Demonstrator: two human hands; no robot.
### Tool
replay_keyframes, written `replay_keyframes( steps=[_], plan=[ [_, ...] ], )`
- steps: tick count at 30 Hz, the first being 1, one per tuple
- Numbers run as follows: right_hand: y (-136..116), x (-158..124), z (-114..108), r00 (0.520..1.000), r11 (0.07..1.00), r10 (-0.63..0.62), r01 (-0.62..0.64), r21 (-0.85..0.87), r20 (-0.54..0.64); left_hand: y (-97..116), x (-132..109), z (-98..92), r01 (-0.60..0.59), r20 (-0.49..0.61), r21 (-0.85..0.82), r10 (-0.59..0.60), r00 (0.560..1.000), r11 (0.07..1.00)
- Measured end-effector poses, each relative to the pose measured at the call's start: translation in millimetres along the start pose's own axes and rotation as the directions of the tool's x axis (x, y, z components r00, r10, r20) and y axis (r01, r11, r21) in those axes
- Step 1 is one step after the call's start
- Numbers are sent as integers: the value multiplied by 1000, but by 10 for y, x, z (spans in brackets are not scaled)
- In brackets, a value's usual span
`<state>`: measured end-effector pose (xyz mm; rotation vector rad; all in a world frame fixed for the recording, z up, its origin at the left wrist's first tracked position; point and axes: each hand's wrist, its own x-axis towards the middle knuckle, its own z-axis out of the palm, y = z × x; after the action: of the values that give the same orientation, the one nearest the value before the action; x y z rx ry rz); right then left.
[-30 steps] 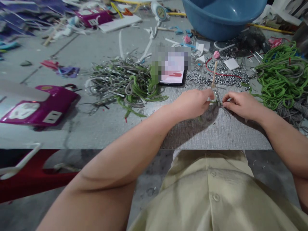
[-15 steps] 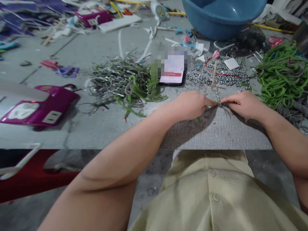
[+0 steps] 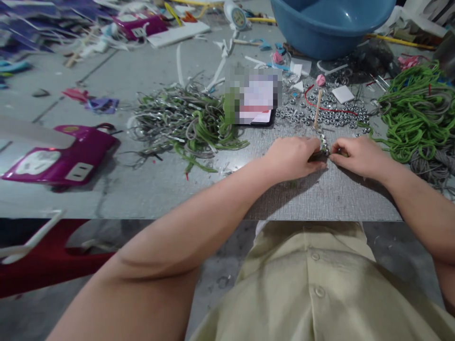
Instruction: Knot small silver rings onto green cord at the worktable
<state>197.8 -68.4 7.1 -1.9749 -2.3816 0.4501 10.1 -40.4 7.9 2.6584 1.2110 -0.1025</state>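
My left hand and my right hand meet fingertip to fingertip on the grey textured mat. Both are closed in a pinch on a short cord threaded with small metal rings. Just beyond the fingers a wooden stick topped with a pink bead stands among several loose metal rings. A red cord curls through those rings.
A heap of green and grey cords lies at the right; a pile of finished cords at the centre left. A phone rests behind. A blue basin stands at the back, a magenta toy at left.
Both hands have slid a little to the right and nearer the table, staying pinched together on the ringed cord. The view has shifted slightly.
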Motion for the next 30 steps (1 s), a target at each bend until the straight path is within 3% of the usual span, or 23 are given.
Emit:
replay_keyframes(
  steps=[8,23,26,30],
  plan=[
    [-21,-5,-41,998,1000,12,-13,15,66,33,21,-40,76,99,54,-81,992,996],
    [-30,-18,-137,974,993,-115,119,-12,195,10,-25,-173,-111,234,75,90,968,991],
    [-32,-26,-122,974,990,-132,138,-18,185,6,-33,-183,-143,243,35,130,961,989],
    [-2,-27,-52,993,996,-86,86,-4,78,6,-29,-185,-100,223,-2,98,970,995]
  ],
)
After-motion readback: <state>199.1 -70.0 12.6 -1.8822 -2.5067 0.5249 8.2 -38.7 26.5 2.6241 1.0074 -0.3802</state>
